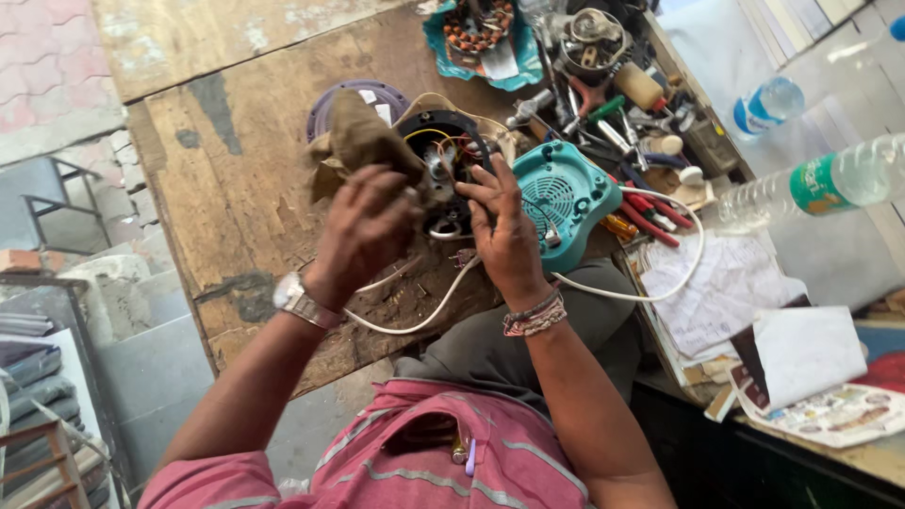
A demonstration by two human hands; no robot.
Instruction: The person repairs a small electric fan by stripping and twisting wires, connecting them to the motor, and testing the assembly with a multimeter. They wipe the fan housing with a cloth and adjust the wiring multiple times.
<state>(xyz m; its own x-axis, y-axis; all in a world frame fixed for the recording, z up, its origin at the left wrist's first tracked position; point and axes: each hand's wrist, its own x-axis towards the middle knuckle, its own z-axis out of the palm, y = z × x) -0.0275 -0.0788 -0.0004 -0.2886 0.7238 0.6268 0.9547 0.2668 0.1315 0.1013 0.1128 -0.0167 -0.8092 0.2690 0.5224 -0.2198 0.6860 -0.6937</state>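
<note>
I see my left hand (363,231) clutching a brown rag (363,137) and my right hand (504,231) gripping the black motor housing (451,174) over a scarred wooden desk (236,179) (teal fan cover (561,193) beside it), tools (622,113) heaped behind, paving beyond.

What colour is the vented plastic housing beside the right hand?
Teal housing, seen best in the head view, the only one.
</note>
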